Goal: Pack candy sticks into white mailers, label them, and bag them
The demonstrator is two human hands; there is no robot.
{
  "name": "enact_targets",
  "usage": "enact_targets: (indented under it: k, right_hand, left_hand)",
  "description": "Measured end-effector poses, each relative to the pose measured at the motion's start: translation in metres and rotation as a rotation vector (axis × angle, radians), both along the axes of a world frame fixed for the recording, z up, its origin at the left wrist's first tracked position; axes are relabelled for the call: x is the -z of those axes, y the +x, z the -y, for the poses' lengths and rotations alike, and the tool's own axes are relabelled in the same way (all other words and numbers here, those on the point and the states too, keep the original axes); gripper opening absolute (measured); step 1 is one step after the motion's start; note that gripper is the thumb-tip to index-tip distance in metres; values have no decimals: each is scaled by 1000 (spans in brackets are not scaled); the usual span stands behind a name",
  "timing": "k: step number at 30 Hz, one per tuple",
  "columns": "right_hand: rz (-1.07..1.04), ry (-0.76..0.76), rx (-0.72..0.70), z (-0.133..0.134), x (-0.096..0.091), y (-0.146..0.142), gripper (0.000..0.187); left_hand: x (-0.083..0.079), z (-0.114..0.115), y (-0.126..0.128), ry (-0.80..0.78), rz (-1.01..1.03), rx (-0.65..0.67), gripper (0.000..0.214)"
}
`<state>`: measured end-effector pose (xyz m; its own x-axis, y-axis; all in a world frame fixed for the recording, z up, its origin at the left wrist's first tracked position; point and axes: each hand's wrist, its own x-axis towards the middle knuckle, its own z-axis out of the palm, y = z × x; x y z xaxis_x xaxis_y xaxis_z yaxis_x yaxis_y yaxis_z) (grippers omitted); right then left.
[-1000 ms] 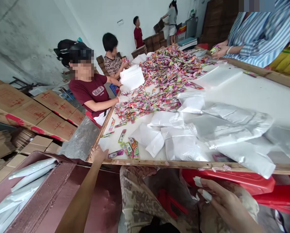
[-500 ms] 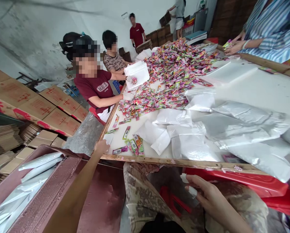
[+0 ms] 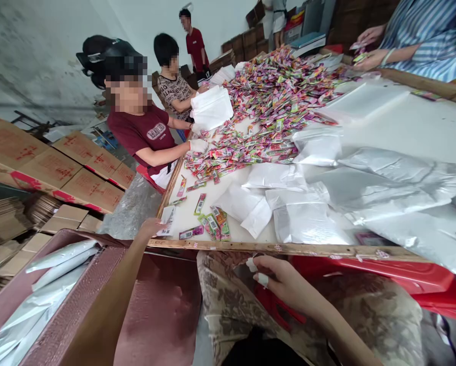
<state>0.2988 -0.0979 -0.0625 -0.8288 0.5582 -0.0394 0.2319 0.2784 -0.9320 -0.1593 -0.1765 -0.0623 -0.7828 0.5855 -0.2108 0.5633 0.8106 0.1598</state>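
Note:
At the table's left front corner my left hand (image 3: 150, 229) has its fingers closed on the edge of a white printed slip (image 3: 168, 217), which lies at the tabletop. My right hand (image 3: 283, 279) hangs over my lap, just below the table edge, its fingers loosely bent and apart. White coverings wrap two of its fingertips, and I see nothing held in it. Small colourful packets (image 3: 214, 223) lie to the right of the slip. Beyond them are filled silver-white pouches (image 3: 307, 218), lying flat along the near edge.
A big heap of colourful packets (image 3: 277, 96) covers the table's far part. A gloved co-worker (image 3: 147, 132) sits at the left side by a stack of white bags (image 3: 212, 107). Silver pouches (image 3: 60, 284) fill a maroon box (image 3: 98, 290) at my left. Cartons (image 3: 56, 168) stand behind.
My right hand has moved left over my lap. The slip in my left hand now shows its printed side more. The nearest co-worker's gloved hand has shifted from the white bags toward the packets.

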Motion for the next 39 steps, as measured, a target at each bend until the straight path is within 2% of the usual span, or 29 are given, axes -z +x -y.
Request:
enact_targets:
  k: [5, 7, 11, 13, 16, 19, 23, 29, 32, 34, 36, 39]
  right_hand:
    - [-24, -113, -33, 11, 13, -10, 16]
    - [-31, -151, -41, 13, 18, -10, 15]
    - [-21, -161, -37, 13, 22, -12, 14]
    - [-20, -161, -34, 14, 21, -14, 13]
    - [-14, -139, -38, 14, 19, -21, 15]
    - [-24, -33, -75, 12, 14, -41, 14]
    - [-16, 214, -138, 0, -1, -97, 14]
    - [89, 629, -133, -15, -28, -231, 29]
    - [89, 710, -173, -18, -32, -288, 27]
    - [57, 730, -231, -20, -31, -312, 36]
    - [21, 716, -267, -25, -27, -324, 51]
    - [5, 642, -243, -38, -18, -323, 55]
  left_hand:
    - [-4, 4, -2, 21, 24, -33, 31]
    - [-10, 7, 1, 28, -51, -28, 27]
    - [-32, 11, 15, 57, -291, 3, 35]
    - [-44, 11, 22, 67, -389, 49, 36]
    - [-59, 8, 32, 77, -492, 185, 32]
    - [-66, 4, 36, 93, -574, 342, 33]
    - [-69, 1, 36, 120, -657, 495, 35]
    - [-69, 5, 30, 175, -722, 723, 32]
    - [-67, 9, 27, 217, -692, 841, 30]
    - [-63, 13, 25, 259, -668, 883, 30]
    - [-53, 17, 24, 345, -667, 824, 32]
    - [-26, 21, 20, 494, -622, 527, 49]
